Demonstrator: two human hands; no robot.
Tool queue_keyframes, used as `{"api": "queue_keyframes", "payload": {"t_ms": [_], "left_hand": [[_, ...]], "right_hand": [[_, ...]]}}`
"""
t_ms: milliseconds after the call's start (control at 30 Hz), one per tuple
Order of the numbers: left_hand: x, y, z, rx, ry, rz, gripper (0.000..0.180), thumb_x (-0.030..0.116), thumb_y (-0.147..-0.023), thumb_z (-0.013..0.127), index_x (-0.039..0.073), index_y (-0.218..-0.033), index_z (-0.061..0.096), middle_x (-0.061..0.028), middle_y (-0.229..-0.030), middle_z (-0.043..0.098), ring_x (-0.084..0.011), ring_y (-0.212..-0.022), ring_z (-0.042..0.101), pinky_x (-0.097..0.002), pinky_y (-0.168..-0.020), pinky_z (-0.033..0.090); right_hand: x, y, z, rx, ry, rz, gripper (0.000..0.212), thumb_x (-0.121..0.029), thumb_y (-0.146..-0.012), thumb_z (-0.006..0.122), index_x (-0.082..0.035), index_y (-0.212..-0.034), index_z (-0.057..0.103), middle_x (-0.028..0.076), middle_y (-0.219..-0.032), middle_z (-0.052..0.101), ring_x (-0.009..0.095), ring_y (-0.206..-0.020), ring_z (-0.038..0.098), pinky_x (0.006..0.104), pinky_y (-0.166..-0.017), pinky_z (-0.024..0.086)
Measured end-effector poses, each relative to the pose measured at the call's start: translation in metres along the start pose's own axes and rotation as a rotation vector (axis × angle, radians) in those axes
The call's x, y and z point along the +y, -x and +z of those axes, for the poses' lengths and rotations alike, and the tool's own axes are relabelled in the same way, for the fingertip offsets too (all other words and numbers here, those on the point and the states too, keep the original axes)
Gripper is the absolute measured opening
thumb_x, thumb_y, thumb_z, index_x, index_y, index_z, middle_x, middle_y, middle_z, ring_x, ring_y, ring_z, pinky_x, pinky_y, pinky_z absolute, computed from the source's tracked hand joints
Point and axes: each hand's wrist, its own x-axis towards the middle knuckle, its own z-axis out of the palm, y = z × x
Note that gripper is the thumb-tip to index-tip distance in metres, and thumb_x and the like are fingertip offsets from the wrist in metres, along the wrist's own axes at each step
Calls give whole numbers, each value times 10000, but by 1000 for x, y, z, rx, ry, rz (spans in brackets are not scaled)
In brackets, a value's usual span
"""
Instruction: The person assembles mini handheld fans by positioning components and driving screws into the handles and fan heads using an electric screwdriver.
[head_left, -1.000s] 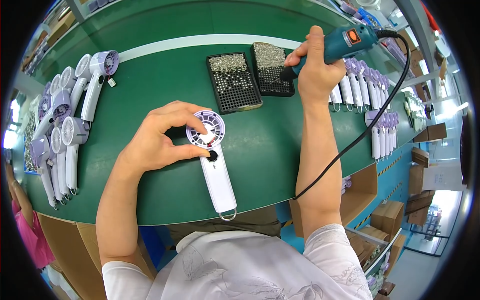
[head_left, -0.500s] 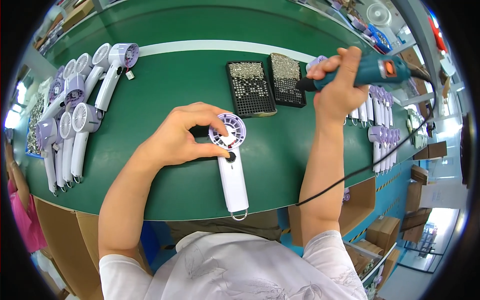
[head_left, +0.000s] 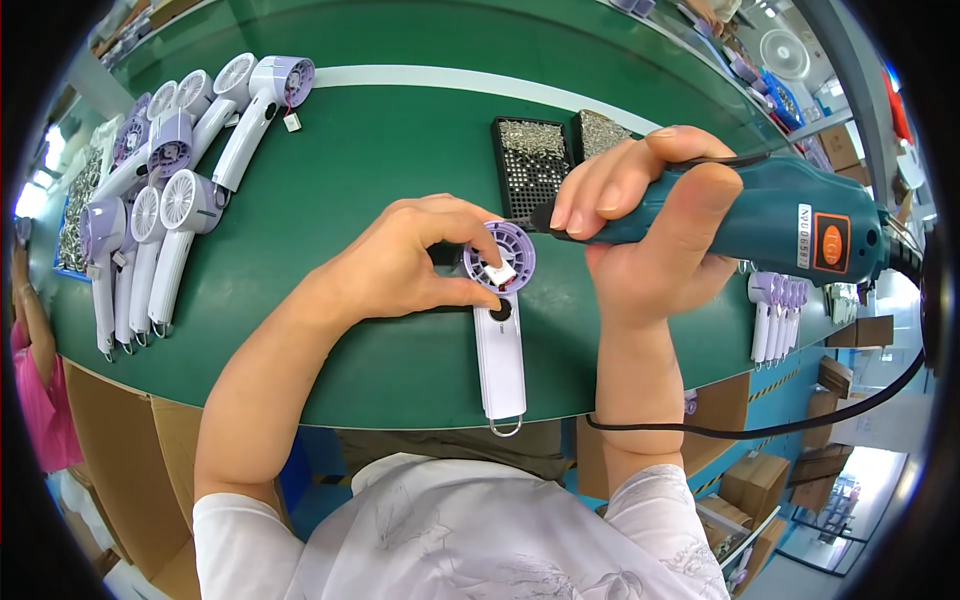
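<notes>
A white handheld fan (head_left: 499, 365) with a round purple head lies on the green table, its metal loop toward me at the front edge. My left hand (head_left: 405, 262) is closed on the fan's head, thumb and fingers at its rim. A small white connector shows inside the open head. In my right hand (head_left: 655, 225) is a teal electric screwdriver (head_left: 775, 215), held sideways with its black nose pointing left. The tip reaches the upper edge of the fan's head; whether it touches is hard to see. A black cord hangs from the tool's rear.
Behind the fan stand two black screw trays, the left tray (head_left: 530, 165) and the right tray (head_left: 600, 132). Several fans (head_left: 165, 215) lie grouped on the left, and more fans (head_left: 777, 310) at the right. Cardboard boxes (head_left: 760, 472) stand below right. A person in pink (head_left: 45, 400) is at far left.
My right hand has brought the screwdriver down, left and closer, from over the right screw tray to the fan's head. The left hand still holds the fan. The whole view has shifted slightly.
</notes>
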Motion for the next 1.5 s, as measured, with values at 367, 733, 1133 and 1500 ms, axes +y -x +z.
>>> {"api": "queue_keyframes", "payload": {"t_ms": [367, 733, 1133, 1500], "left_hand": [[1, 0, -1, -8, -23, -11, 363, 125, -645, 945, 60, -944, 751, -120, -1144, 717, -292, -1047, 673, -384, -915, 533], [0, 1, -2, -12, -13, -7, 357, 140, -663, 940, 52, -951, 747, -98, -1079, 727, -270, -1030, 674, -376, -885, 535], [1, 0, -1, -5, -11, 15, 360, 212, -702, 916, 41, -959, 730, -101, -1002, 718, -296, -980, 667, -381, -862, 541], [-1, 1, -1, -5, -35, 71, 345, 186, -698, 920, 60, -951, 723, -124, -1041, 717, -316, -1066, 667, -401, -908, 536]], "right_hand": [[5, 5, -2, -35, 7, 6, 293, -169, -984, 692, 75, -1067, 554, 74, -674, 619, 148, -519, 612, 299, -506, 541], [21, 5, 9, -48, 170, 129, 139, -100, -958, 687, 22, -963, 620, 47, -683, 619, 116, -511, 582, 285, -476, 495], [30, -5, 15, -64, 228, 288, 243, -189, -869, 835, -24, -787, 677, -24, -561, 607, 58, -462, 575, 219, -434, 408], [-1, -24, -4, -66, -172, 80, 242, -205, -1028, 615, 37, -1027, 628, 63, -604, 590, 168, -472, 588, 322, -424, 486]]}}
